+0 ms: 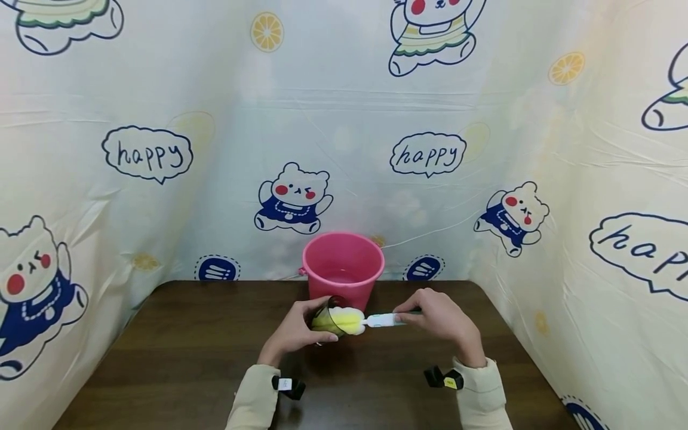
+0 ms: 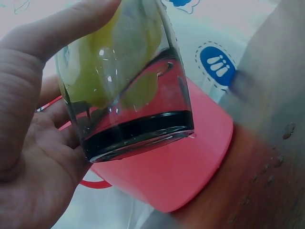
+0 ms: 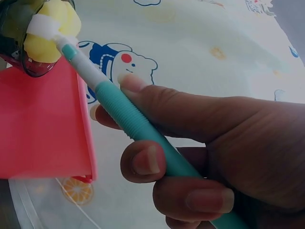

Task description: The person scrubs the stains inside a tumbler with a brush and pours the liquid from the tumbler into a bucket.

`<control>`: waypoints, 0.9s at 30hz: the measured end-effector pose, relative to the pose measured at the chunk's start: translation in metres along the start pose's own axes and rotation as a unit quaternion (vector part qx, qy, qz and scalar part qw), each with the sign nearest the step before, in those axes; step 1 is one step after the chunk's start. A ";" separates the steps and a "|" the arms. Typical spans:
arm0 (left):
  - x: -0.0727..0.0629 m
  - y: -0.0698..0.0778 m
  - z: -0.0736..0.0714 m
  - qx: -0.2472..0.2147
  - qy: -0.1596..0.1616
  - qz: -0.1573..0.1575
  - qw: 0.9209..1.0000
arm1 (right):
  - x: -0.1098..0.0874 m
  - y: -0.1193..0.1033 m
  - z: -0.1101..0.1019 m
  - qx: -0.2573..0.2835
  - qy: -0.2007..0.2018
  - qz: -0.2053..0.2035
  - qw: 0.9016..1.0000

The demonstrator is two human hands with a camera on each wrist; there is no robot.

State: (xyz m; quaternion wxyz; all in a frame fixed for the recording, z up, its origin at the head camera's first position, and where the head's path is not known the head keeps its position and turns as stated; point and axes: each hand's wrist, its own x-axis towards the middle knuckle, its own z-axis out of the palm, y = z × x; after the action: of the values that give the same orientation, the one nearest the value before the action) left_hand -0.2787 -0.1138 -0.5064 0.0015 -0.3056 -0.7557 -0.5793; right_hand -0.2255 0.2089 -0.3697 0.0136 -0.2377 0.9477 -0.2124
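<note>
My left hand [image 1: 294, 329] grips a dark tinted glass cup [image 2: 128, 95], tilted with its mouth toward the right. A sponge cup brush [image 3: 128, 112] is in my right hand [image 1: 443, 319], whose fingers curl round its teal and white handle. The brush's yellow and white sponge head [image 1: 344, 321] lies partly inside the cup, and part of it sticks out past the rim. Through the glass, the left wrist view shows the yellow sponge pressed near the wall. Both hands are raised in front of a pink bucket [image 1: 344, 292].
The bucket stands at the back of a dark wooden table [image 1: 204, 358], its red handle [image 2: 95, 183] hanging at the side. Water drops [image 2: 271, 167] dot the tabletop. A printed curtain [image 1: 344, 119] with bears closes off the back and sides.
</note>
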 end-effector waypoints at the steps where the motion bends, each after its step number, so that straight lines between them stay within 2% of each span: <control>1: 0.000 0.000 0.000 0.002 0.000 -0.001 1.000 | 0.000 0.000 0.000 0.004 -0.004 -0.001 1.000; 14: -0.002 -0.001 -0.002 0.033 -0.001 -0.009 0.999 | -0.001 0.010 -0.001 0.030 -0.032 0.001 0.999; 20: -0.005 -0.005 -0.006 0.036 0.021 -0.024 0.999 | -0.007 0.018 -0.002 0.041 0.000 0.034 0.999; 27: -0.004 -0.009 -0.012 -0.006 0.008 0.008 1.000 | -0.012 0.025 -0.002 0.036 0.044 0.048 0.997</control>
State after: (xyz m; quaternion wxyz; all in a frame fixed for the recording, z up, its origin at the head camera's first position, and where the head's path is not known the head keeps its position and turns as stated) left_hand -0.2836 -0.1276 -0.5116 0.0105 -0.3071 -0.7493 -0.5866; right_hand -0.2265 0.2350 -0.3792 -0.0094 -0.1821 0.9493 -0.2560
